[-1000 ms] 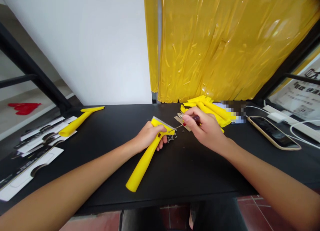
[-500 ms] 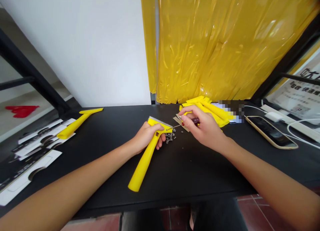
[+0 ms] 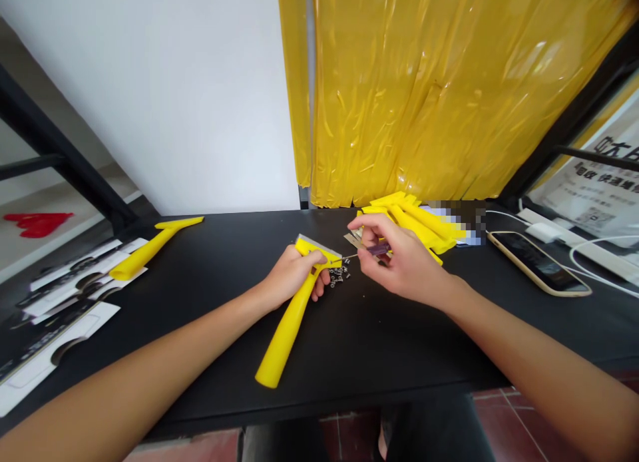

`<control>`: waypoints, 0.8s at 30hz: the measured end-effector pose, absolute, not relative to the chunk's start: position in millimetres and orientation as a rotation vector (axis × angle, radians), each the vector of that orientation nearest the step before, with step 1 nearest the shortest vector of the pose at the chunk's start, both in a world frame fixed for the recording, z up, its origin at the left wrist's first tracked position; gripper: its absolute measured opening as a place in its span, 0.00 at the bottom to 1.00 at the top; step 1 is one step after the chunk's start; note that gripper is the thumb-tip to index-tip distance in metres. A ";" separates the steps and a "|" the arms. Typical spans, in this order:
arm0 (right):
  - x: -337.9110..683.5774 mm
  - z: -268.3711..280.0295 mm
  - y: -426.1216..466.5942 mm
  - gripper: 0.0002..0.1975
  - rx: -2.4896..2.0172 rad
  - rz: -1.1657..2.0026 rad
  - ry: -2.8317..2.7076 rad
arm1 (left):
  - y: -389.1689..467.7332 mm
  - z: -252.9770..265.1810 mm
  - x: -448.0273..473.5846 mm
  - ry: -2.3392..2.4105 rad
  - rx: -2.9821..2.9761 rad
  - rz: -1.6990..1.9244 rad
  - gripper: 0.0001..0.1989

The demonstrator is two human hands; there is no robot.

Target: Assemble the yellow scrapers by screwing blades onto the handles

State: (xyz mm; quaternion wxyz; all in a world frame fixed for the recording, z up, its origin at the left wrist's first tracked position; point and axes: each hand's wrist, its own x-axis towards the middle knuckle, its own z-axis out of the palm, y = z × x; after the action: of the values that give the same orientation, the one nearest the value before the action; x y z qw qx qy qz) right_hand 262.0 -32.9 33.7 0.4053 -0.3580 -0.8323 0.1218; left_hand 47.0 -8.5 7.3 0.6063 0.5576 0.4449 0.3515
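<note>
Left hand clamped on a yellow scraper, right hand on a screwdriver

The scraper slants over the middle of a black table, handle toward the person, head gripped between left thumb and fingers. Right thumb and fingers pinch the screwdriver's purplish grip; its thin shaft reaches the head's right side, the tip's exact contact too small to tell. Doing this well probably calls for a firm left hold, the shaft lined up squarely, and even pressure, lest it slip toward the left thumb. Loose metal bits beside the head could scatter if brushed. Beyond the right hand is a yellow pile; farther right, a phone.
</note>
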 end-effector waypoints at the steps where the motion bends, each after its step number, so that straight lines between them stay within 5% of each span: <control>1: 261.8 33.9 -33.4 0.16 -0.910 0.302 -2.106 | -8.5 7.3 47.1 1.027 1.291 0.813 0.09; 5: 263.2 33.4 -31.0 0.06 -1.015 0.301 -2.053 | -7.7 5.8 46.3 1.019 1.308 0.812 0.09; 13: 262.1 34.1 -31.9 0.15 -0.910 0.318 -2.155 | -7.2 6.0 44.6 1.088 1.313 0.799 0.14; 17: 262.4 32.4 -29.8 0.07 -0.999 0.338 -2.102 | -6.9 6.7 44.0 1.107 1.294 0.817 0.13; 24: 262.7 33.5 -28.3 0.12 -0.926 0.356 -2.094 | -4.6 3.4 41.7 1.116 1.368 0.790 0.15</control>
State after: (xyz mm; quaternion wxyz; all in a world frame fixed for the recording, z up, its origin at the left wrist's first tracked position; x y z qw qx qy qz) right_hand 262.7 -28.3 33.5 0.4006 -0.3663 -0.8280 0.1407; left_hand 41.7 -4.6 3.4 0.5677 0.5822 0.4751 0.3362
